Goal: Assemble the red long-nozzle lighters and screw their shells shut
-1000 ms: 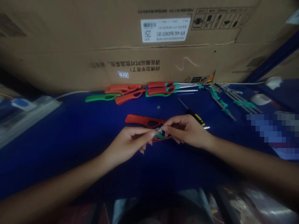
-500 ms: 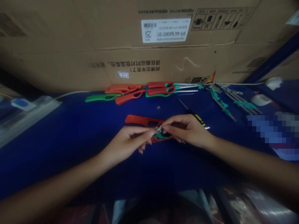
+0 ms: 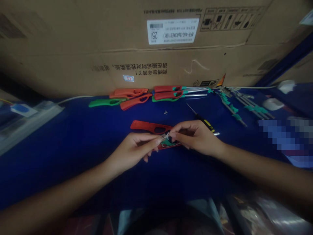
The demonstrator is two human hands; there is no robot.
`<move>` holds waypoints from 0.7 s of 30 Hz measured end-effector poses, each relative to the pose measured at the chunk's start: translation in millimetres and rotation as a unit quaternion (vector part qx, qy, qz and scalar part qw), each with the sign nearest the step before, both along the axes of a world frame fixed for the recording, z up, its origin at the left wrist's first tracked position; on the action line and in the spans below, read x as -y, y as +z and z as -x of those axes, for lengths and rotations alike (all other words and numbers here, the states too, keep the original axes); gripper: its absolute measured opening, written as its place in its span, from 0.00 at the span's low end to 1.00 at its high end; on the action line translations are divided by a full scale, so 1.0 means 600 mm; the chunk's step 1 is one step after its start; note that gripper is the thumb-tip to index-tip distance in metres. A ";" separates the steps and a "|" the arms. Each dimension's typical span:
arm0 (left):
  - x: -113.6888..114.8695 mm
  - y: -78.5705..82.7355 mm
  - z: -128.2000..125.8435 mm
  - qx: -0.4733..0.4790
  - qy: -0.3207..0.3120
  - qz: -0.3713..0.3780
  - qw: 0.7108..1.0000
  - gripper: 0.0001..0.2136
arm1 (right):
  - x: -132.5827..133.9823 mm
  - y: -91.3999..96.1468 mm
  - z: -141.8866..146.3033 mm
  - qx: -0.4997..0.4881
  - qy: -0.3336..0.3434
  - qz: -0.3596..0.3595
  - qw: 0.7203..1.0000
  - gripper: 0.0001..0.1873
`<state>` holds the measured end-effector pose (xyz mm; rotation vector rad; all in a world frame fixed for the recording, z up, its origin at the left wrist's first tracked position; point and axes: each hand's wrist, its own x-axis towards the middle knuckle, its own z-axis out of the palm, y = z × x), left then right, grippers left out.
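Note:
Between thumb and fingers, my left hand point(image 3: 140, 145) pinches a small pale metal-and-plastic lighter part point(image 3: 165, 136). The fingers of my right hand point(image 3: 193, 133) are pinched together at the other end of this part; its exact shape is too small to make out. Just behind my hands lies a red lighter handle half point(image 3: 143, 125) with a finger opening. Another red handle half point(image 3: 163, 147), with a green trigger piece point(image 3: 168, 142) and a thin wire or tube, sits below my fingers, partly hidden by them.
Lighter bodies in orange point(image 3: 129, 93), red point(image 3: 168, 94) and green point(image 3: 105, 102) line the cardboard box point(image 3: 97, 58). A black-and-yellow screwdriver point(image 3: 206, 123) lies behind my right hand. Small screws point(image 3: 165, 112) lie mid-table. Metal lighter tubes point(image 3: 256, 107) with green pieces are at right.
Both hands stay almost in place around the small part. My right fingers have shifted slightly and curl in a little more; the things on the table have not moved.

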<state>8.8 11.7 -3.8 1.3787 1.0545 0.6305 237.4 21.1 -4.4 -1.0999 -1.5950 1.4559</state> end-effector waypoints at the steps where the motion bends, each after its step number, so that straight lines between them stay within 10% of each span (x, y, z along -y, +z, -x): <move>1: 0.000 0.000 0.000 -0.002 -0.002 -0.003 1.000 0.14 | 0.000 0.000 0.000 0.000 0.001 -0.002 1.000 0.17; 21: -0.003 -0.001 0.002 -0.018 -0.022 -0.002 1.000 0.14 | -0.001 0.005 0.000 -0.003 0.012 0.029 0.999 0.17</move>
